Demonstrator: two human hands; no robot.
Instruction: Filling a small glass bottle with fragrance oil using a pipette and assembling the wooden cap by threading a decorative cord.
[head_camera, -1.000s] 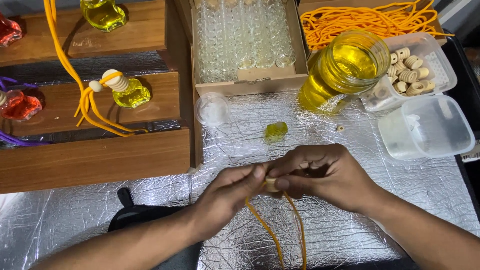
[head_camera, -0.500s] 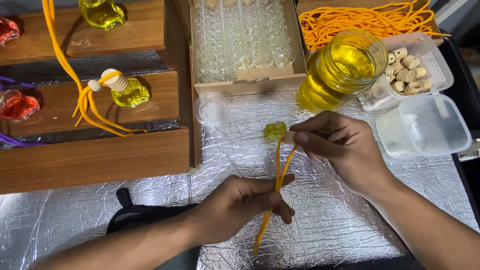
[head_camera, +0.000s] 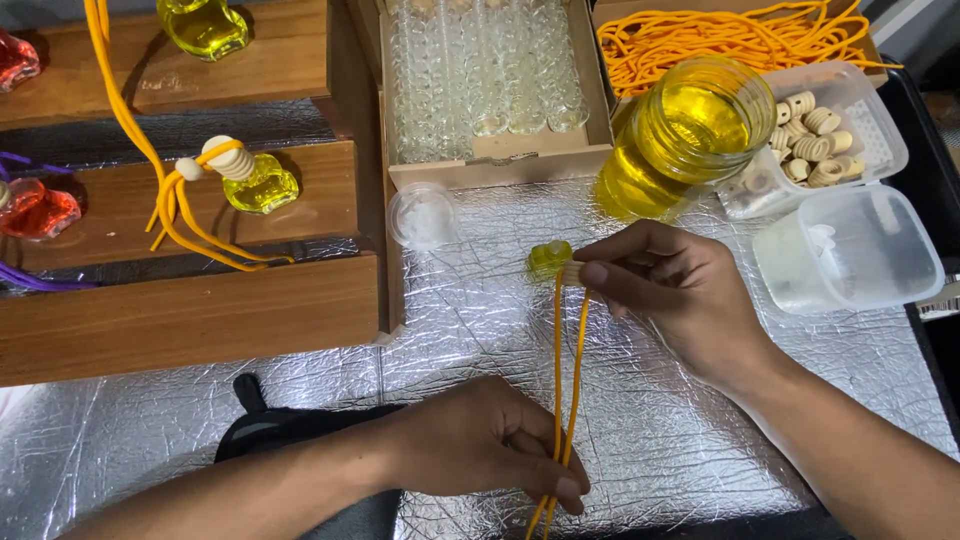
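My right hand (head_camera: 672, 292) pinches the top of a doubled orange cord (head_camera: 566, 390) right beside a small yellow glass bottle (head_camera: 548, 260) that sits on the silver foil mat (head_camera: 480, 330). What my fingertips hold at the cord's top is hidden. My left hand (head_camera: 490, 442) grips the two cord strands lower down, near the front edge, so the cord runs taut between both hands.
A jar of yellow liquid (head_camera: 680, 135), a tub of wooden beads (head_camera: 810, 130), an empty clear tub (head_camera: 850, 250) and loose orange cords (head_camera: 700, 40) stand at the back right. A box of empty glass bottles (head_camera: 485, 80) and wooden steps (head_camera: 190, 300) with finished bottles lie behind and left.
My hands, first together at the mat's centre, have parted: the right rose to the yellow bottle, the left slid down the cord toward me, drawing it straight.
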